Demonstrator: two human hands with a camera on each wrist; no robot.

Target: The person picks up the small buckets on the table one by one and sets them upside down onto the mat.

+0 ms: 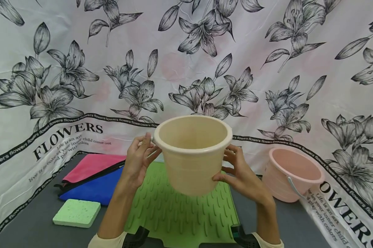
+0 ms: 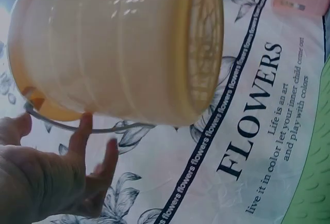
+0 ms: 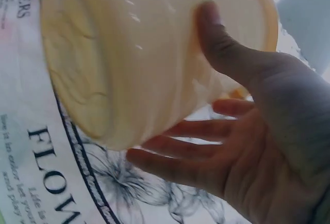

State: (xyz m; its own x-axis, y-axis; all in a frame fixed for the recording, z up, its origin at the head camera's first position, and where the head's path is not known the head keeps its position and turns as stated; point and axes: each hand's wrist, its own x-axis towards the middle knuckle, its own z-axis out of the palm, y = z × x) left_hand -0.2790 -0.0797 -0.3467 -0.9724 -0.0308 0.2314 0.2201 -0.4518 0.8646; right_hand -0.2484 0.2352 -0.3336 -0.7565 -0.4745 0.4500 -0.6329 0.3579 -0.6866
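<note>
A cream plastic bucket [image 1: 192,168] is held up over the green mat [image 1: 180,220], its mouth tilted toward the head camera. On its left side, my left hand [image 1: 140,160] grips it near the rim. The left wrist view has that thumb and forefinger at the bucket's thin grey handle [image 2: 116,129], which lies along the side. My right hand [image 1: 240,174] holds the opposite wall, thumb on the near side and fingers spread behind. The right wrist view shows the right thumb [image 3: 209,20] pressed on the wall and the bucket's moulded underside.
A pink bucket [image 1: 273,175] with a pale handle stands at the right. To the left lie a pink cloth-like piece [image 1: 93,165], a blue one [image 1: 90,187] and a light green sponge [image 1: 76,213] on the dark tabletop [image 1: 34,227]. A flower-printed sheet [image 1: 137,27] hangs behind.
</note>
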